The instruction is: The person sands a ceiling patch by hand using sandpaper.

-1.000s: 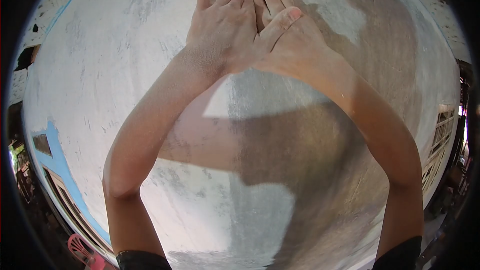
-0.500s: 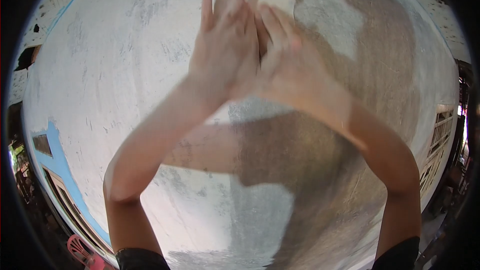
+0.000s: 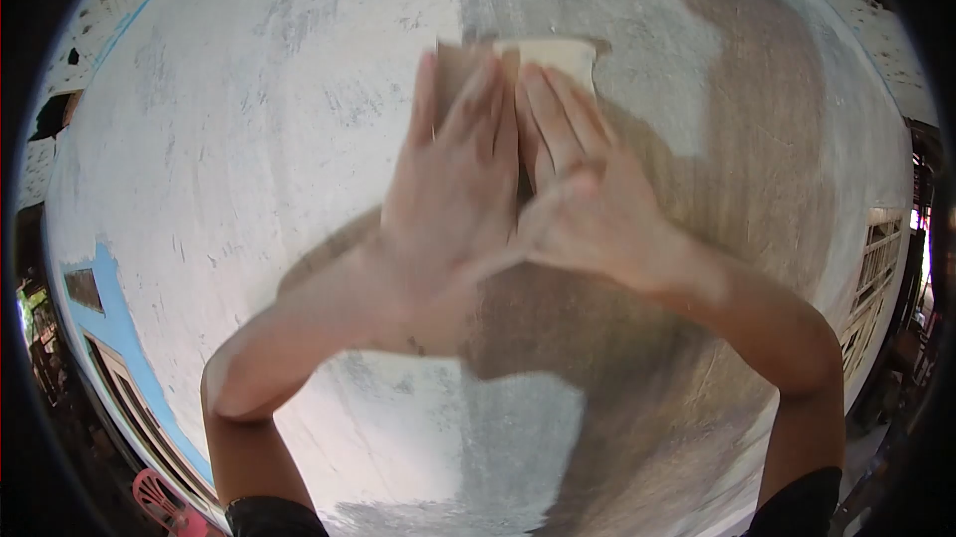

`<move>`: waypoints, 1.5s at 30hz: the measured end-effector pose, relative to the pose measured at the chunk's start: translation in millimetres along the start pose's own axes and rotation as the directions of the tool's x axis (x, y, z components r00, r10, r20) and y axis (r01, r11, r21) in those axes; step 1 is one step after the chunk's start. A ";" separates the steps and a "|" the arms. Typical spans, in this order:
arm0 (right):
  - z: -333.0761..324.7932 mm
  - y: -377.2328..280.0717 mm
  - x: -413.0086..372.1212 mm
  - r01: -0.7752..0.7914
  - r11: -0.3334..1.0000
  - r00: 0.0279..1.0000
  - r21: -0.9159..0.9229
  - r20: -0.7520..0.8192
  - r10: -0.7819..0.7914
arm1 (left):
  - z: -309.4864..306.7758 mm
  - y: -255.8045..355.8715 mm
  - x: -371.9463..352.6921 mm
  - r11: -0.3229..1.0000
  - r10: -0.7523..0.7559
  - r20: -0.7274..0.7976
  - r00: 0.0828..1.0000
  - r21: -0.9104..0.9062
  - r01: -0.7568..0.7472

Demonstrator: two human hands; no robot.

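Note:
My left hand lies flat, fingers stretched upward, over a thin beige sheet that looks like sandpaper. Beside it my right hand is also open, its extended fingers pressing the sheet's right part against the wall. The two hands touch or overlap near the thumbs; motion blurs the left one. The sheet's upper edge shows above the fingers, with its top right corner slightly curled. Much of its lower part is hidden under both hands. Whitish and grey patches cover the wall, with brownish shadows of the arms at the right.
A blue-painted strip and a framed opening lie at the wall's left side. Below them stands a pink plastic chair. A barred window is at the right.
Both hands have slid down the wall, carrying the beige sheet with them. A grey patch at the top, formerly behind the hands, now shows above the sheet.

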State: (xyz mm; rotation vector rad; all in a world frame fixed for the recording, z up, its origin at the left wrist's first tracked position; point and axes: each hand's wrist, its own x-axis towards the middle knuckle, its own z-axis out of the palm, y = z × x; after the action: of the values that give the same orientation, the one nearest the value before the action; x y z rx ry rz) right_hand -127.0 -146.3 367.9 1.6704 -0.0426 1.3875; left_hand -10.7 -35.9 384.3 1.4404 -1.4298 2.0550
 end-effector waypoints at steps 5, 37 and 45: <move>13.8 32.1 41.1 0.057 0.995 0.995 -0.084 -0.077 -0.064 | 20.8 -18.6 34.1 0.997 -0.075 -0.168 0.983 0.003 0.076; 2.0 5.0 15.6 -0.039 0.999 0.999 -0.001 0.018 0.039 | 0.8 -2.8 1.9 0.997 -0.073 0.018 0.997 -0.015 0.073; 21.3 34.7 78.6 0.032 0.997 0.998 -0.067 -0.060 -0.036 | 18.2 -43.0 55.3 0.984 -0.175 -0.171 0.970 -0.065 0.166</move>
State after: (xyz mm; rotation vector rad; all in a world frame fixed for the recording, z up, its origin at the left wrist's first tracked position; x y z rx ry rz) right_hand -101.8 -140.2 452.6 1.5664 -0.0242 1.3966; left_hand 1.9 -46.9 454.8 1.2783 -1.2342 1.9709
